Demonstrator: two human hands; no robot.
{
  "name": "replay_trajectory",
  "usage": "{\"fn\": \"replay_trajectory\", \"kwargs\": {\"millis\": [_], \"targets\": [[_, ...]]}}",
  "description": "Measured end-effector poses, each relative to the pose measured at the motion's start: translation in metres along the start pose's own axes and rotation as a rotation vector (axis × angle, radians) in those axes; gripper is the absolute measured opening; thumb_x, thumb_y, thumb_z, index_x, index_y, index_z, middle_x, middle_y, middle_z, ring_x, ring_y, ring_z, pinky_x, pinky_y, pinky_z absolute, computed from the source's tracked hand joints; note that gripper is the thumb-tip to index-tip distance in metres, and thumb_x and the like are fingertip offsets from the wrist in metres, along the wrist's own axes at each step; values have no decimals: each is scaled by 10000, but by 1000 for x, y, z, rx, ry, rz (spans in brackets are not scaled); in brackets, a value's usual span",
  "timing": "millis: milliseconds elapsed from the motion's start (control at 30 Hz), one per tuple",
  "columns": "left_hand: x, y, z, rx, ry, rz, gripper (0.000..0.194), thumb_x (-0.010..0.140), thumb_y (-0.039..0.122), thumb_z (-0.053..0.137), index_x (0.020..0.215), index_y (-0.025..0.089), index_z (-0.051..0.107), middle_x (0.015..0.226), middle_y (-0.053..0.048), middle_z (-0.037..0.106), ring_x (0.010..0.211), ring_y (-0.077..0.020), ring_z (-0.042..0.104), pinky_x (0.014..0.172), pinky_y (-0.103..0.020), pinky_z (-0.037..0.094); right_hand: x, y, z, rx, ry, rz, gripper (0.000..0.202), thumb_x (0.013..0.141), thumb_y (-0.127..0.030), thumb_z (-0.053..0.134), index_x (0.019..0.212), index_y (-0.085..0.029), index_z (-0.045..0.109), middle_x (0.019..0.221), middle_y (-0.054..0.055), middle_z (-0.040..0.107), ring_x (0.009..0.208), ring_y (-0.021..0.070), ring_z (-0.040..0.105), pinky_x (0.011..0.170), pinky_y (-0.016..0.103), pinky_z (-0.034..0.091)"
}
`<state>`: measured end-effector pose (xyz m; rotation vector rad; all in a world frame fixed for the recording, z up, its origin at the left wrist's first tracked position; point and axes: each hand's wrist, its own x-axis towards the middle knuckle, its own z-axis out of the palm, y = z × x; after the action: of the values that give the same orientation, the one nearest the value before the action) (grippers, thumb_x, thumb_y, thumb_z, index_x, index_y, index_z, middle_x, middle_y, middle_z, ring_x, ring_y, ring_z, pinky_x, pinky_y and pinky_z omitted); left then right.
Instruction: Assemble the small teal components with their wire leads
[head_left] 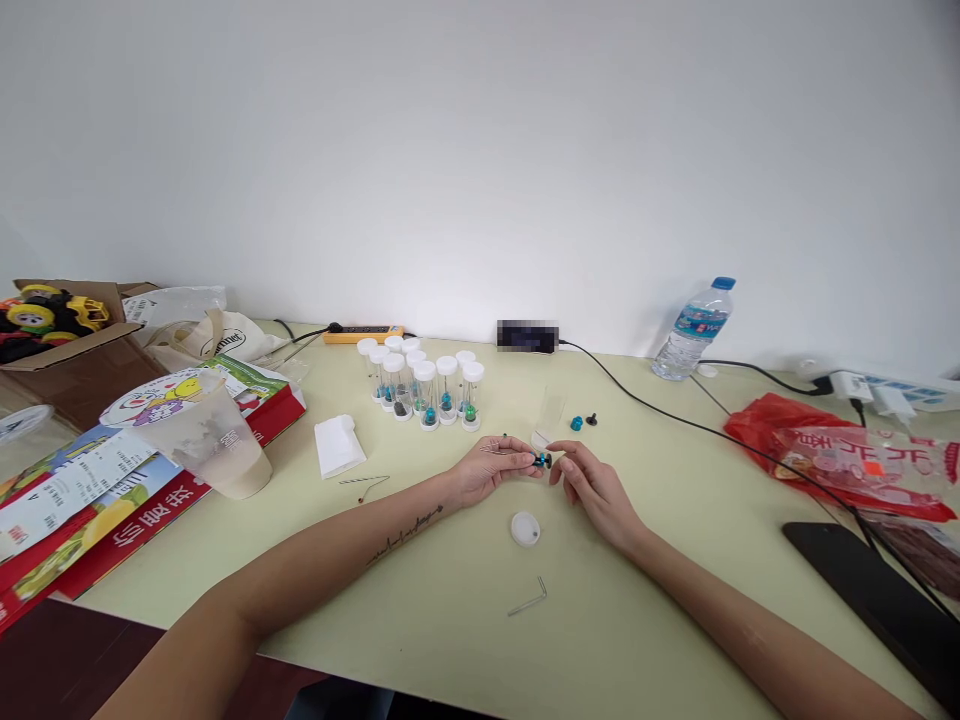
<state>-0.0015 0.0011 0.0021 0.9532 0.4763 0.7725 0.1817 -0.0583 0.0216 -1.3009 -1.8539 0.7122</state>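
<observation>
My left hand (489,471) pinches a small blue-and-black metal part (541,461) between thumb and fingers. Close by on its right is my right hand (598,488), fingers bent but apart, with nothing visible in them. Behind the hands lies a clear tube (553,409) with a white end. A loose blue knob-like piece (577,423) and a black screw-like piece (592,420) sit to its right. Nearer me are a round white cap (525,529) and an L-shaped hex key (534,599).
Several white-capped clear tubes (424,395) stand behind my left forearm. A folded white paper (338,447) and a plastic cup (217,440) are leftward. To the right are a water bottle (694,330), a black cable (637,394), a red bag (765,430) and a dark phone-like slab (847,580).
</observation>
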Motion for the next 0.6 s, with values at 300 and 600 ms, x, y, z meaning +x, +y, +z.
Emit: {"fn": "replay_trajectory", "kwargs": {"millis": [300, 600], "targets": [[-1, 0, 0, -6, -13, 9, 309, 618, 233, 722, 858, 82, 599, 878, -93, 652, 797, -160, 633, 849, -295, 437, -1, 0, 1, -53, 38, 5, 338, 911, -417, 245, 1100, -222, 446, 764, 12, 600, 517, 121, 474, 557, 260, 414], [0, -2, -2, -10, 10, -3, 291, 630, 214, 714, 854, 79, 587, 867, -97, 659, 813, -180, 641, 855, -296, 451, -20, -20, -58, -623, 164, 97, 373, 866, -500, 300, 1055, -227, 470, 986, 81, 592, 852, 217, 565, 699, 329, 442]]}}
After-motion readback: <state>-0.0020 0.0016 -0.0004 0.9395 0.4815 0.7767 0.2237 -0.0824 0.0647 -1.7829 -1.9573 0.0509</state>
